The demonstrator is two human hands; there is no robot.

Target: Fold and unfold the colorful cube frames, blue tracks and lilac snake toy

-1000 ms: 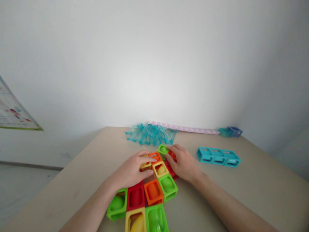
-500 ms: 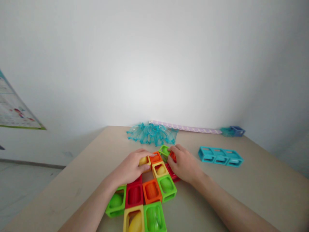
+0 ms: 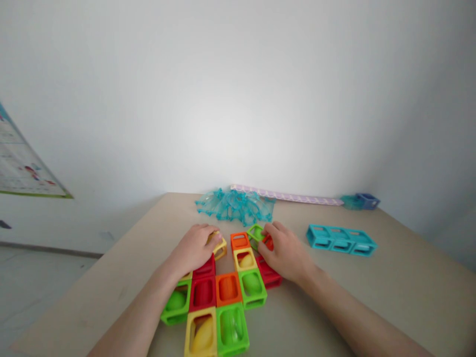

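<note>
Hollow cube blocks in several colours lie joined on the table, some with rounded pieces inside. My left hand (image 3: 194,249) grips a yellow cube block (image 3: 220,248), which stands apart from the orange cube block (image 3: 240,241). My right hand (image 3: 283,251) has its fingers closed around an orange-red block (image 3: 268,242) beside a green cube block (image 3: 256,232); the fingers partly cover it. Under that hand lies a red block (image 3: 269,274). Nearer to me are another orange block (image 3: 228,289), a dark red block (image 3: 203,293) and a green block (image 3: 232,329).
Farther back lies a pile of clear teal plastic pieces (image 3: 238,206) by a long pale purple strip (image 3: 286,195). A row of joined teal blocks (image 3: 341,240) sits at the right. Near the back right corner is a dark blue block (image 3: 368,201). The wall rises behind the table (image 3: 134,258).
My left hand has moved left with the yellow block, away from the orange one. The joined blocks have shifted slightly left, and the red block by my right hand stands farther from them.
</note>
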